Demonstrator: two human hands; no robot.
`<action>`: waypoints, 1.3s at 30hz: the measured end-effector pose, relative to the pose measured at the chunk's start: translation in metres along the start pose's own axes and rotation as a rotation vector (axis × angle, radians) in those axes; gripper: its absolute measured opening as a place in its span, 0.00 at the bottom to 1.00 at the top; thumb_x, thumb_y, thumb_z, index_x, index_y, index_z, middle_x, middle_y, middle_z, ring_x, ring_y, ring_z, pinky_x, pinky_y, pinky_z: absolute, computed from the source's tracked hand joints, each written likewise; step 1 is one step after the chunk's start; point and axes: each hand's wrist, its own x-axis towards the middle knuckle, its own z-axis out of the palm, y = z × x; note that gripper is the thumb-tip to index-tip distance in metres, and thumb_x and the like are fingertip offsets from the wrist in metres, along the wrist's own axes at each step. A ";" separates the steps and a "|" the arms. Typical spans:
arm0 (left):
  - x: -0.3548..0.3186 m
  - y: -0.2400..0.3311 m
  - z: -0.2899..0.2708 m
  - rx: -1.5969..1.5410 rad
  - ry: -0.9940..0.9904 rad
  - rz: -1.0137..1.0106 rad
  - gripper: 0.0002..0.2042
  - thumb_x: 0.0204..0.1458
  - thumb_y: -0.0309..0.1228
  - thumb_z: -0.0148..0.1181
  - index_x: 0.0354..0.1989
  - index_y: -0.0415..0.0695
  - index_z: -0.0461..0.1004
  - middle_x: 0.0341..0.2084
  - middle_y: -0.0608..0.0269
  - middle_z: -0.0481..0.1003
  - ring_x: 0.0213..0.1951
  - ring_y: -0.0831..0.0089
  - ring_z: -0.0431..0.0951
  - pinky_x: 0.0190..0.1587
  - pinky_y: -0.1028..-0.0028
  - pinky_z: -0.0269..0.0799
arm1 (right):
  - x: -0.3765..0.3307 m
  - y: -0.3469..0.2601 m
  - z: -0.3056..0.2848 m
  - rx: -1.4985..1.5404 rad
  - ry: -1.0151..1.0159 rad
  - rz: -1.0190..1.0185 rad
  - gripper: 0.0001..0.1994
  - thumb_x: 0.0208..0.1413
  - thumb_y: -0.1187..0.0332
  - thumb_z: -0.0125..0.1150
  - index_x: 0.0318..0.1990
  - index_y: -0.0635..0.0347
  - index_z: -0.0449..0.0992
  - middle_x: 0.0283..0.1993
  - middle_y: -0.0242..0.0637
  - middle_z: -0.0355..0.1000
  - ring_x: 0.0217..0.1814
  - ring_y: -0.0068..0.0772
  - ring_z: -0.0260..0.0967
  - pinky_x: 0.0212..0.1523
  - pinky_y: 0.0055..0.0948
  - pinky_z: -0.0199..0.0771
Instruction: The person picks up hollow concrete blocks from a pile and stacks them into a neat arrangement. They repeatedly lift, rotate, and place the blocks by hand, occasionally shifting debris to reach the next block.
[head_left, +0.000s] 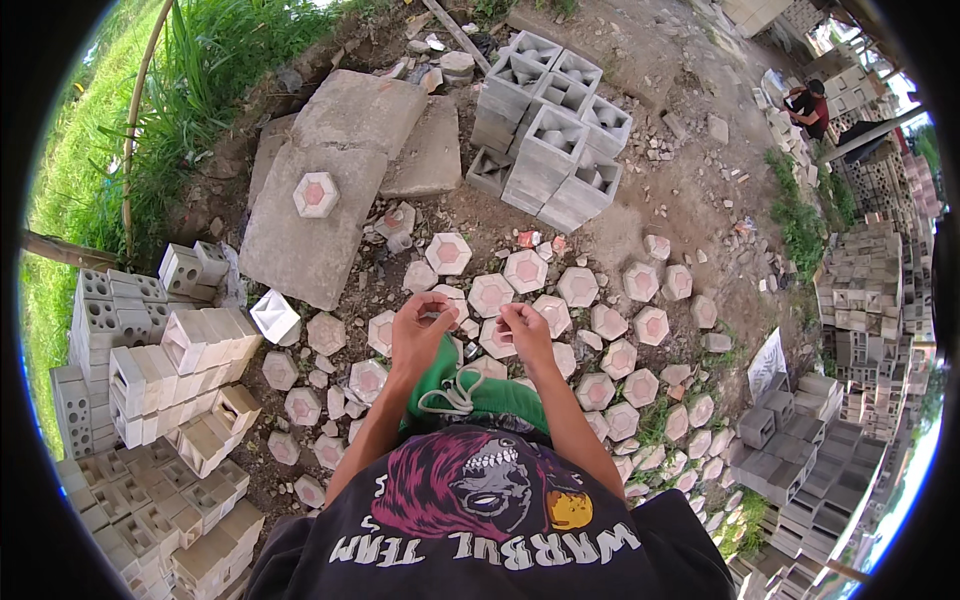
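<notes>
My left hand (424, 324) is raised in front of my waist, its thumb and fingers curled toward each other. Level with it, a short gap away, my right hand (526, 333) has its fingers bent in to the thumb. Whatever either hand might pinch is too small or hidden to make out. Below them, hexagonal paving stones with reddish centres lie on the ground. One paver (491, 296) shows between the hands, and another paver (525, 271) is just beyond the right one. A white drawstring (453, 392) hangs on my green shorts under the hands.
Grey hollow concrete blocks (560, 125) stand stacked ahead. A cracked concrete slab (312, 215) at the left bears a single hexagonal paver (316, 195). Pale blocks (185, 360) are piled at the near left, more blocks (780, 450) at the right. A person (808, 108) is far off at the right.
</notes>
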 end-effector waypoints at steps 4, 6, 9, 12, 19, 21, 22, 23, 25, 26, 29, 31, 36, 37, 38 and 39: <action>0.087 0.032 -0.037 0.036 -0.061 0.002 0.14 0.54 0.25 0.66 0.47 0.34 0.74 0.36 0.60 0.77 0.32 0.72 0.81 0.34 0.77 0.77 | 0.052 -0.043 0.041 0.024 0.042 0.001 0.15 0.64 0.57 0.59 0.45 0.60 0.76 0.36 0.30 0.76 0.37 0.21 0.73 0.39 0.24 0.73; 0.128 0.041 -0.050 0.018 -0.059 0.013 0.13 0.54 0.25 0.66 0.46 0.34 0.75 0.35 0.60 0.77 0.30 0.73 0.81 0.33 0.77 0.77 | 0.075 -0.059 0.055 0.043 0.079 0.016 0.14 0.63 0.57 0.59 0.44 0.60 0.76 0.36 0.29 0.76 0.38 0.20 0.72 0.39 0.24 0.72; 0.182 0.060 -0.058 0.059 -0.078 -0.013 0.11 0.57 0.26 0.61 0.46 0.32 0.75 0.34 0.58 0.79 0.30 0.73 0.81 0.32 0.76 0.78 | 0.114 -0.081 0.069 0.064 0.126 0.031 0.14 0.63 0.57 0.59 0.44 0.59 0.75 0.36 0.28 0.76 0.37 0.19 0.72 0.38 0.24 0.72; 0.238 0.064 -0.057 0.026 -0.108 -0.062 0.12 0.62 0.27 0.56 0.48 0.31 0.75 0.33 0.54 0.80 0.31 0.72 0.82 0.34 0.74 0.80 | 0.161 -0.103 0.077 0.092 0.151 0.044 0.14 0.63 0.57 0.59 0.43 0.59 0.75 0.35 0.28 0.75 0.37 0.19 0.71 0.38 0.23 0.71; 0.375 0.068 -0.050 0.114 -0.064 0.074 0.14 0.57 0.26 0.62 0.49 0.32 0.75 0.31 0.63 0.77 0.32 0.78 0.79 0.35 0.79 0.76 | 0.307 -0.166 0.108 0.116 0.084 0.048 0.12 0.63 0.58 0.58 0.43 0.58 0.75 0.35 0.27 0.75 0.37 0.18 0.72 0.38 0.23 0.71; 0.405 0.079 -0.054 0.148 -0.050 0.045 0.14 0.53 0.25 0.66 0.47 0.33 0.75 0.29 0.67 0.74 0.31 0.79 0.78 0.35 0.79 0.75 | 0.342 -0.185 0.119 0.125 0.062 0.062 0.12 0.64 0.57 0.58 0.44 0.57 0.75 0.36 0.29 0.76 0.38 0.20 0.73 0.40 0.25 0.72; 0.421 0.088 -0.055 0.133 -0.048 0.014 0.14 0.53 0.25 0.66 0.46 0.33 0.75 0.28 0.67 0.74 0.30 0.79 0.78 0.34 0.79 0.75 | 0.359 -0.195 0.123 0.140 0.019 0.057 0.13 0.64 0.57 0.58 0.44 0.57 0.75 0.36 0.29 0.76 0.39 0.20 0.73 0.40 0.25 0.72; 0.438 0.098 -0.055 0.117 -0.049 -0.016 0.13 0.53 0.24 0.66 0.45 0.33 0.75 0.28 0.67 0.74 0.30 0.79 0.78 0.34 0.79 0.75 | 0.376 -0.205 0.126 0.163 0.011 0.058 0.13 0.64 0.58 0.58 0.43 0.58 0.75 0.35 0.29 0.76 0.37 0.19 0.72 0.38 0.23 0.71; 0.459 0.120 -0.052 0.191 -0.069 -0.065 0.13 0.54 0.26 0.66 0.45 0.32 0.76 0.30 0.66 0.75 0.29 0.76 0.79 0.33 0.79 0.75 | 0.391 -0.211 0.134 0.208 0.009 0.094 0.13 0.63 0.59 0.59 0.42 0.61 0.75 0.33 0.29 0.75 0.35 0.16 0.70 0.33 0.20 0.69; 0.476 0.125 -0.048 0.212 -0.074 -0.082 0.14 0.54 0.26 0.66 0.46 0.32 0.76 0.30 0.66 0.75 0.29 0.75 0.80 0.33 0.79 0.75 | 0.405 -0.213 0.134 0.214 0.032 0.094 0.12 0.63 0.60 0.60 0.43 0.61 0.75 0.34 0.29 0.75 0.34 0.16 0.70 0.32 0.20 0.69; 0.512 0.148 -0.034 0.282 -0.097 -0.114 0.14 0.56 0.28 0.64 0.47 0.31 0.77 0.31 0.62 0.77 0.28 0.75 0.80 0.31 0.79 0.76 | 0.425 -0.233 0.135 0.243 0.076 0.172 0.12 0.63 0.61 0.60 0.43 0.62 0.75 0.33 0.28 0.75 0.33 0.16 0.69 0.32 0.20 0.68; 0.534 0.155 -0.022 0.287 -0.148 -0.166 0.13 0.58 0.29 0.62 0.47 0.31 0.77 0.32 0.60 0.79 0.28 0.75 0.80 0.30 0.78 0.77 | 0.443 -0.232 0.132 0.262 0.114 0.207 0.13 0.63 0.59 0.59 0.43 0.60 0.75 0.34 0.28 0.75 0.34 0.17 0.70 0.35 0.21 0.69; 0.596 0.144 0.002 0.326 -0.315 -0.301 0.14 0.63 0.32 0.56 0.48 0.31 0.76 0.34 0.55 0.81 0.31 0.73 0.82 0.34 0.75 0.81 | 0.488 -0.202 0.124 0.341 0.273 0.304 0.14 0.63 0.56 0.58 0.42 0.58 0.75 0.35 0.28 0.75 0.37 0.20 0.72 0.39 0.25 0.72; 0.613 0.134 0.008 0.354 -0.358 -0.334 0.15 0.63 0.32 0.56 0.49 0.31 0.76 0.34 0.55 0.81 0.31 0.72 0.82 0.35 0.74 0.81 | 0.497 -0.192 0.122 0.358 0.332 0.326 0.13 0.63 0.56 0.58 0.42 0.58 0.75 0.35 0.28 0.75 0.37 0.20 0.72 0.39 0.25 0.72; 0.631 0.112 0.008 0.324 -0.407 -0.340 0.16 0.63 0.34 0.56 0.49 0.31 0.75 0.33 0.55 0.81 0.33 0.71 0.83 0.37 0.73 0.81 | 0.506 -0.181 0.119 0.350 0.386 0.381 0.13 0.63 0.57 0.58 0.43 0.58 0.76 0.36 0.29 0.76 0.37 0.21 0.72 0.37 0.26 0.72; 0.649 0.091 0.010 0.319 -0.461 -0.362 0.16 0.63 0.35 0.57 0.49 0.31 0.75 0.34 0.55 0.81 0.34 0.71 0.83 0.37 0.74 0.81 | 0.513 -0.164 0.116 0.322 0.436 0.384 0.14 0.63 0.57 0.59 0.43 0.58 0.76 0.36 0.29 0.76 0.37 0.21 0.73 0.37 0.26 0.73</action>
